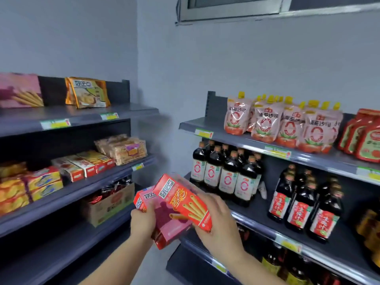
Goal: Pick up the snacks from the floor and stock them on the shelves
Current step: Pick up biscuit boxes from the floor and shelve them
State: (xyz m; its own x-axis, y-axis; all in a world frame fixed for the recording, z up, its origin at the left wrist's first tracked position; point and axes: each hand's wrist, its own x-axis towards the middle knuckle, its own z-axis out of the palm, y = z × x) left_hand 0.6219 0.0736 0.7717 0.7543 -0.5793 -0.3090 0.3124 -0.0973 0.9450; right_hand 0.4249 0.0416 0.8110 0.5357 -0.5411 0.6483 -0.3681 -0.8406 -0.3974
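Head view: left hand grips a pink box, right hand grips a red box lying across it; both show wafer sticks, Chinese lettering blurred. Boxes held off the left corner of the bottle shelf. Pouches above read 番茄沙司. Cardboard carton holds red packets.

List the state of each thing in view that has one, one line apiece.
red snack box, tilted, off the shelf, held by right hand
pink snack box, tilted, gripped by left hand, partly behind the red snack box
cardboard carton, top open, on a left shelf
dark bottles, upright, capped
pink pouches, upright, capped
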